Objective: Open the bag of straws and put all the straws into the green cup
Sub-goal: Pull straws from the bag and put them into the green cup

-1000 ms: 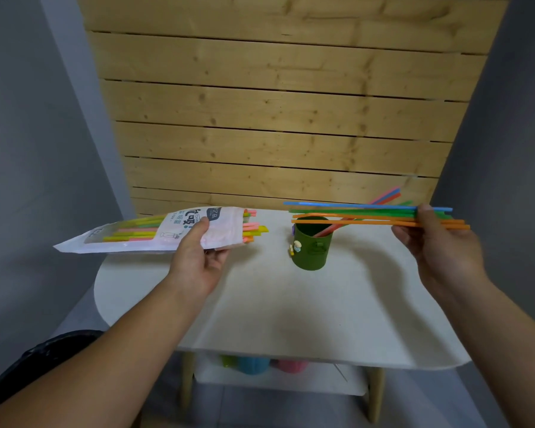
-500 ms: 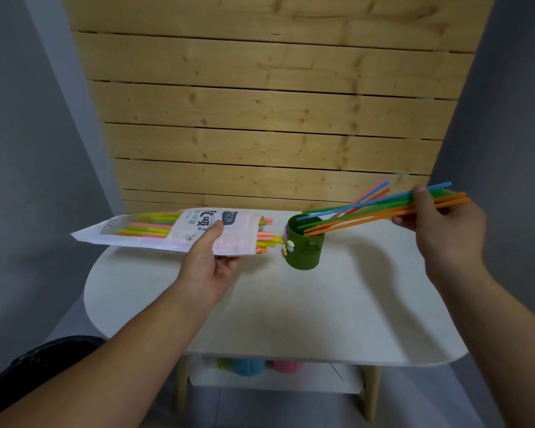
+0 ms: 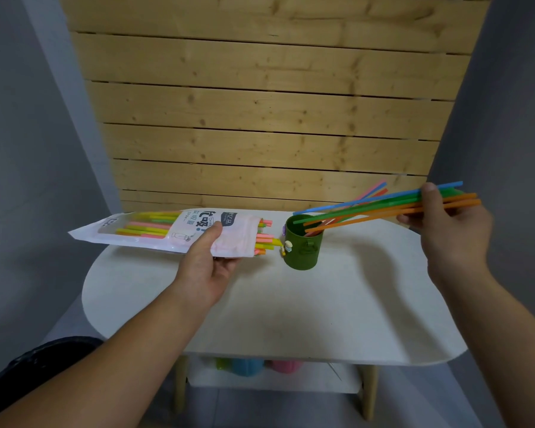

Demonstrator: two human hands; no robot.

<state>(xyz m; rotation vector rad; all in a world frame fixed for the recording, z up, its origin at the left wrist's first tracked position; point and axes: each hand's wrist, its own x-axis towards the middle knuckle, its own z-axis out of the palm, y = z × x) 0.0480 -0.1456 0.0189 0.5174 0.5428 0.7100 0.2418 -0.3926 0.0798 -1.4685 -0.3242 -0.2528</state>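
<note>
- Right hand (image 3: 451,230) pinches a fanned bunch of long thin plastic straws, blue, green & orange (image 3: 383,208), near their far ends; the low tips, well to its left, sit at or just inside the rim of the small dark-green cup with stuck-on charms (image 3: 301,247).
- Risk: straws are splayed, so one or two tips could miss the rim & slide onto the round white table (image 3: 322,304).
- Risk: the shallow angle means a sideways push on a light cup – could tip it w/ the pink and red straws (image 3: 372,191) already leaning in it.
- Left hand (image 3: 206,264) grips the flat white printed plastic bag (image 3: 167,231) from below, thumb on top, mouth pointing at the cup.
- Risk: the loose pink, yellow & orange straw ends (image 3: 264,239) poking out just right of that hand may spill if the bag tilts.
</note>
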